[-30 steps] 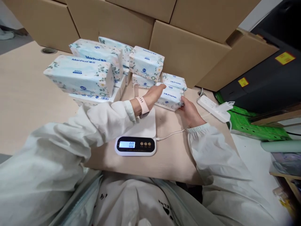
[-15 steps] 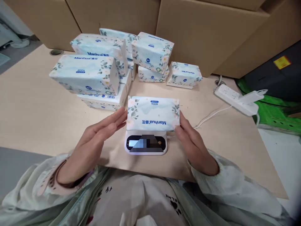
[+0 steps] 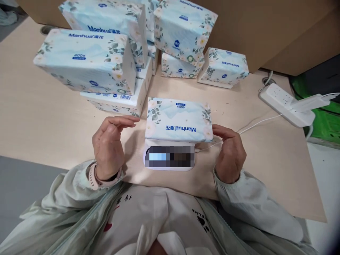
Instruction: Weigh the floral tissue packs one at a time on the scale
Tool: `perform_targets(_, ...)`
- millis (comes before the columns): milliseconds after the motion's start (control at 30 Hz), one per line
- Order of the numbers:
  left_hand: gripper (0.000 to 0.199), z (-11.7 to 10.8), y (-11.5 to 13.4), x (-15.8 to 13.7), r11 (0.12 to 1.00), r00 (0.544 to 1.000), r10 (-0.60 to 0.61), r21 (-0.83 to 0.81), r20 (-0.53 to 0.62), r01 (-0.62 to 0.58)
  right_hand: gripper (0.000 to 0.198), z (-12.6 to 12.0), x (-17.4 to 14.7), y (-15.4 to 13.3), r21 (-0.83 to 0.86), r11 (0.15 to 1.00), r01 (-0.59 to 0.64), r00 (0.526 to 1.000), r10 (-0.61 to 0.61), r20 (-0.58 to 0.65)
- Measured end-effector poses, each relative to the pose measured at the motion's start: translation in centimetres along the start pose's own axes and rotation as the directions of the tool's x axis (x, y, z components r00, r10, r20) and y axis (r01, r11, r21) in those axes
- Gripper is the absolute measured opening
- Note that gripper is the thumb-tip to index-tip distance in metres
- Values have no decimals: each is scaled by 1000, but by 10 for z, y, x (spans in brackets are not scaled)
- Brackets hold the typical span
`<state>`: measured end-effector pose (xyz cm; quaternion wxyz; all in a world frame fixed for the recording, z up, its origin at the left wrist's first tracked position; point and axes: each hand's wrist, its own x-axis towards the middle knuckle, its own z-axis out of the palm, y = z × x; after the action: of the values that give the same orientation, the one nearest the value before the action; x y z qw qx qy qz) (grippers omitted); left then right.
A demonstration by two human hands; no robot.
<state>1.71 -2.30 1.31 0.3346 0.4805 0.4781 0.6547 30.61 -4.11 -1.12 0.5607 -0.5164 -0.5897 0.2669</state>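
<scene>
A pack of tissues [image 3: 179, 118], white and pale blue with flowers, rests on a small white scale [image 3: 170, 169] whose display is pixelated. To its left, my left hand [image 3: 110, 147] is open, fingers stretched towards the pack with a gap between. My right hand [image 3: 230, 154] is on the other side, open with fingers bent, its tips close to the pack's right edge; whether they touch it I cannot tell. Neither hand grips anything. A pink band [image 3: 93, 177] circles my left wrist.
Several like tissue packs [image 3: 85, 62] stand stacked at the back left, with others [image 3: 183, 30] behind the scale and a single pack [image 3: 224, 67] right of them. A white power strip [image 3: 285, 102] lies at the right, its cable [image 3: 260, 122] running to the scale. Cardboard boxes [image 3: 252, 28] line the back.
Both hands have drawn outward from the sides of the tissue pack, which stays on the scale. My view has come closer and tilted down a little.
</scene>
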Motion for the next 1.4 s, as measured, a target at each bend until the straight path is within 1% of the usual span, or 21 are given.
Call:
perform_targets(100,32,-2,-1,-1,1000,1000,-8,-5,28,8,33,1,-1,2,-14,1000,-6,1000,6,30)
perform_targets(233,30,-4,1,-3,999,997,-32,-6,74,32,32,0,-1,3,-11,1000,0,1000,0,30)
perform_targets(367,29,-4,2,-3,998,996,-44,45,76,41,36,-2,-2,4,-42,999,0,998,3,57)
perform_targets(567,28,-4,1,-3,999,996,-28,39,81,25,40,-3,-3,8,-64,998,5,998,-1,64)
perform_targets(733,27,-5,-1,-3,998,997,-36,62,70,32,39,-3,-3,5,-68,998,-10,998,15,69)
perform_targets(833,26,-5,-2,-3,999,997,-27,49,71,24,38,-3,-3,4,-65,998,-22,998,26,57)
perform_targets(1033,27,-4,-2,-3,996,999,-31,89,42,27,39,-1,-4,2,-102,994,-32,999,35,26)
perform_targets(1200,27,-5,-4,-2,1000,999,-6,14,34,6,38,-1,-4,5,-77,997,-30,1000,30,6)
perform_targets(1400,26,-7,-7,0,999,999,22,-39,39,-21,43,0,-1,13,-83,996,25,999,-29,-42)
